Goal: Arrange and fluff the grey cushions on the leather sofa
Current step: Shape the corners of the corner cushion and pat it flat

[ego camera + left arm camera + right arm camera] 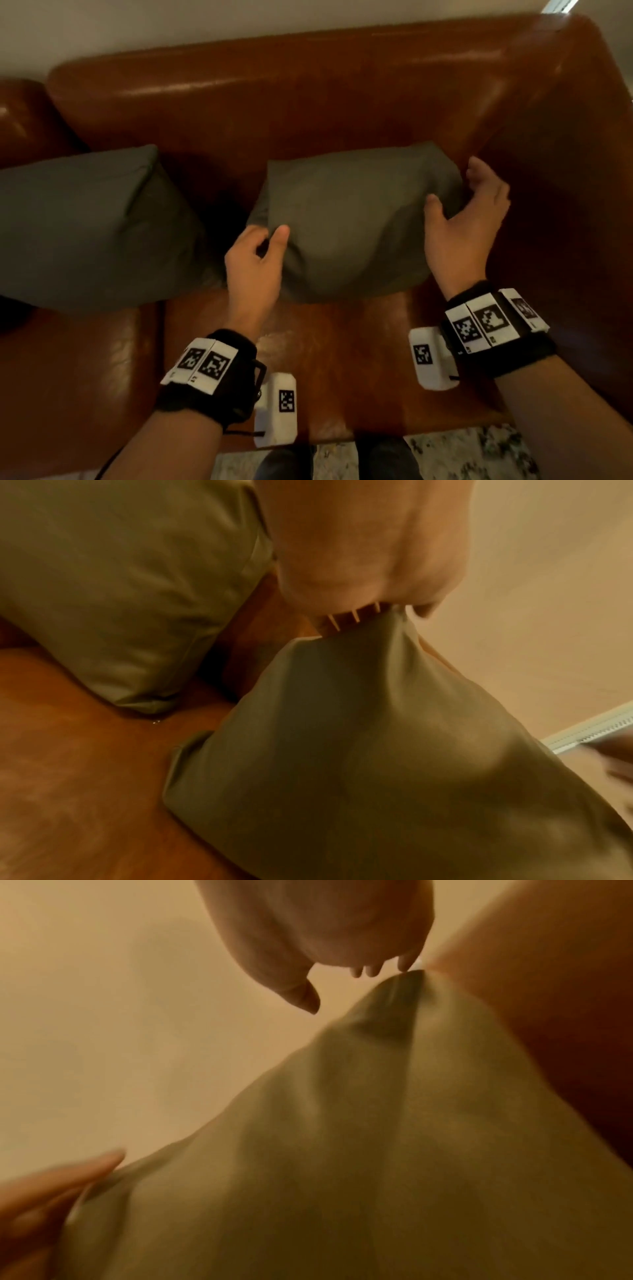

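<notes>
Two grey cushions lean on the brown leather sofa (308, 102). The right cushion (349, 219) stands near the sofa's right arm. My left hand (257, 253) grips its near-left corner, and in the left wrist view the fabric of this cushion (359, 750) bunches up into the curled left hand (369, 561). My right hand (469, 212) hovers at the cushion's upper right corner with fingers spread. In the right wrist view the right hand (325, 928) sits just above the cushion's tip (342, 1150), holding nothing. The left cushion (85, 222) lies untouched.
The sofa's right armrest (565, 171) rises close beside my right hand. Bare leather seat (342, 359) stretches in front of the cushions. A speckled rug (462, 455) and my feet (291, 462) are at the sofa's front edge. A pale wall stands behind the backrest.
</notes>
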The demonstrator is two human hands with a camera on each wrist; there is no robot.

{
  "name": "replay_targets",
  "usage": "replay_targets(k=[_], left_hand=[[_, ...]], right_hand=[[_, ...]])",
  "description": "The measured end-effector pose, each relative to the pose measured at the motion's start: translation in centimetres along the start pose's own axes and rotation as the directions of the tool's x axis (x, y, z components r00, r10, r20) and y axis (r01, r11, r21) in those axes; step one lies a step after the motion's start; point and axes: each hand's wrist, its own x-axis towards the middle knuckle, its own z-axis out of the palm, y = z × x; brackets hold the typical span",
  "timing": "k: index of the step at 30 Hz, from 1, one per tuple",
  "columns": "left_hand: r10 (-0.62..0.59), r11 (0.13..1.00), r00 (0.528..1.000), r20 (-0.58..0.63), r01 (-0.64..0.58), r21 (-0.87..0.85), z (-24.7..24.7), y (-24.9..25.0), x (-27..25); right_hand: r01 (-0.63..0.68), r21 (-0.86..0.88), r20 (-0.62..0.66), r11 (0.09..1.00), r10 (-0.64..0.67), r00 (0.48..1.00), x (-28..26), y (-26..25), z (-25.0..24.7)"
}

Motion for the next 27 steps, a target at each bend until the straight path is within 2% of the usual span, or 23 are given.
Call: replay_targets(k=[2, 4, 5, 7, 9, 13, 16, 19, 22, 27], left_hand=[[-0.055, 0.991, 0.998, 0.005, 0.055, -0.118, 0.0, -0.1, 0.0], [-0.137, 0.965, 0.99, -0.024, 0.128, -0.228, -0.1, -0.5, 0.1], [-0.163, 0.961, 0.985, -0.062, 0.144, -0.236, -0.2, -0.8, 0.4], [-0.16, 0.978, 0.977, -0.137, 0.139, -0.154, -0.7, -1.3, 1.5], [-0.133, 0.991, 0.98, -0.147, 0.133, -0.01, -0.9, -2.0, 3.5], [-0.094, 0.954, 0.991, 0.092, 0.063, 0.293, -0.3, -3.6, 7.4], [-0.053, 0.914, 0.987, 0.153, -0.014, 0.405, 0.3, -3.8, 8.3], [0.032, 0.921, 0.992, 0.118, -0.075, 0.383, 0.3, -4.1, 8.2], [0.052, 0.939, 0.994, 0.091, -0.08, 0.335, -0.2, -4.7, 8.2], [0.102, 0.957, 0.987, 0.122, -0.131, 0.259, -1.7, -6.7, 9.0]], right_hand=[[0.187, -0.063, 0.091, 0.98, -0.181, 0.979, -0.5, -2.7, 0.8], [0.385, -0.086, 0.27, 0.919, -0.35, 0.897, -1.0, -5.3, 2.8], [0.451, -0.086, 0.354, 0.889, -0.395, 0.848, -1.3, -6.4, 4.1], [0.523, -0.111, 0.478, 0.845, -0.416, 0.774, -1.7, -8.3, 6.6], [0.558, -0.18, 0.554, 0.81, -0.385, 0.738, -1.8, -9.7, 8.7], [0.586, -0.373, 0.624, 0.719, -0.273, 0.732, -1.7, -11.1, 11.5], [0.588, -0.433, 0.64, 0.683, -0.226, 0.734, -1.1, -11.4, 12.3], [0.577, -0.439, 0.643, 0.689, -0.208, 0.737, -0.6, -11.7, 12.7], [0.558, -0.418, 0.628, 0.717, -0.216, 0.748, -0.4, -12.0, 12.7], [0.483, -0.38, 0.623, 0.789, -0.167, 0.764, 0.2, -12.1, 11.8]])
